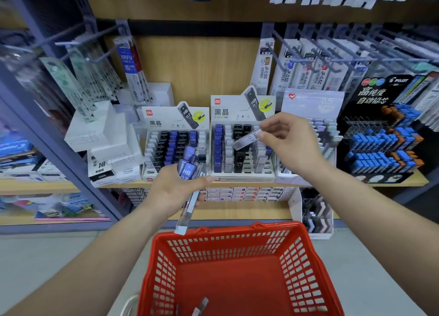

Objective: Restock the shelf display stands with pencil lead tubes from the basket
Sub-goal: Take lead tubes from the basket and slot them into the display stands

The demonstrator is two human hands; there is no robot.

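Basket: red plastic basket (306, 268) sits lowest and closest, on the pale floor (59, 256); a few loose lead tubes (202, 304) lie at its near end.
Left hand: left hand (171, 190) is closed around a bundle of tubes (187, 166), thumb across them; blue tubes marked HB 0.7 stick up past the fingers, and one long clear tube (186, 211) slants down out of the fist, over the basket's far rim.
Right hand: right hand (289, 144) pinches a single clear tube (247, 138), marked HB 0.7, by its upper end between thumb and fingertips, the other fingers loosely curled; the tube tilts down to the left, above the slots of the middle stand.
Arms: both forearms reach forward over the basket, left lower and nearer, right raised and further out.
Stands: middle stand (242, 179) holds blue, white and black tubes with several open slots; left stand (166, 121) beside it carries black and blue tubes; right stand (311, 102) is partly hidden behind the right hand.
Shelf: wooden shelf (392, 181) carries all three stands, white boxes (104, 130) stacked to the left, a black Pilot display (380, 95) with blue and orange tubes to the right.
Back: wood panel (197, 64) behind; refill packs (306, 71) hang on hooks above.
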